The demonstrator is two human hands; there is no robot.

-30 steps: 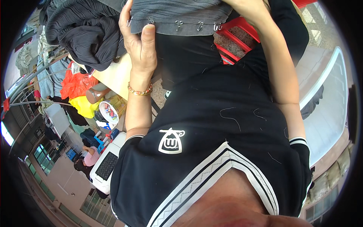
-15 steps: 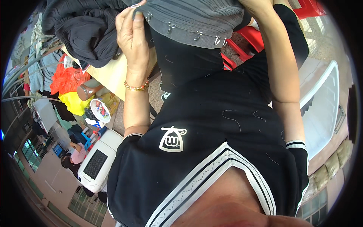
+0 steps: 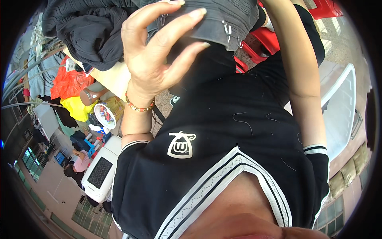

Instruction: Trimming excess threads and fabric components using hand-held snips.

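A dark grey pleated garment (image 3: 241, 20) lies across my lap at the top, with small silver metal hooks or pins (image 3: 226, 28) along its near edge. Over its left part is my left hand (image 3: 153, 51), fingers apart and nothing seen between them. A red-and-gold bracelet (image 3: 139, 108) circles that wrist. My hand hides some of the metal pieces and part of the edge. On the other side, my right forearm (image 3: 298, 59) reaches up past the garment; the hand itself lies beyond the upper border.
Dark crumpled cloth (image 3: 89, 36) is heaped on a light wooden table (image 3: 115, 79) at left. Red (image 3: 69, 83) and yellow bags (image 3: 77, 107) and a white tub of small items (image 3: 105, 115) sit nearby. Red plastic seating (image 3: 266, 40) and a whitish plastic chair (image 3: 342, 107) are at right. Another person (image 3: 79, 161) is lower left.
My left hand has let go of the garment's edge, opened its fingers and moved right over the cloth. The garment's near edge has shifted, and my right hand has slipped out of view.
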